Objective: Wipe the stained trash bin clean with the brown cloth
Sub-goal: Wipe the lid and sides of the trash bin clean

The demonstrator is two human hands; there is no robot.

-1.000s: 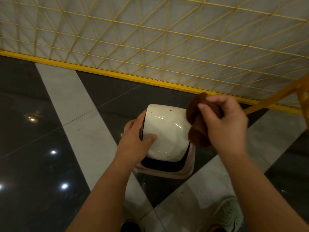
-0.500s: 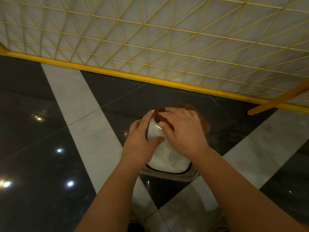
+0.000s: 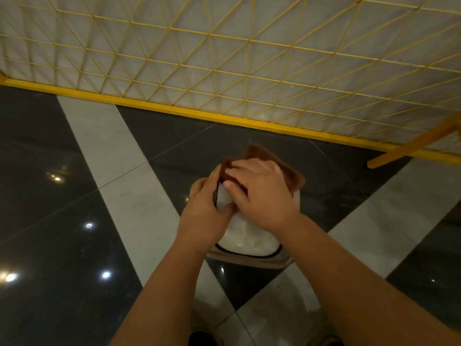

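A: Now the right hand [image 3: 262,193] has come down on top of the trash bin [image 3: 249,238]. One second ago it was up in the air at the side, with the brown cloth [image 3: 279,168] bunched up in it.

B: Where is the cloth?

A: Under the right hand. It lies flat on the bin's far top, and the fingers [image 3: 237,171] press down on it. Brown edges stick out past the hand on the far side and the right.

B: And the other hand?

A: The left hand [image 3: 205,211] grips the bin's left edge. Its thumb lies on the white lid and its fingers curl round the side.

B: How does the bin look?

A: White and shiny, with a dark line round the lid. It stands on the floor [image 3: 112,151], on dark and pale tiles, near the yellow fence [image 3: 224,71].

B: Any stains?

A: I can't tell. The hands hide most of the top, and the picture is blurry there.
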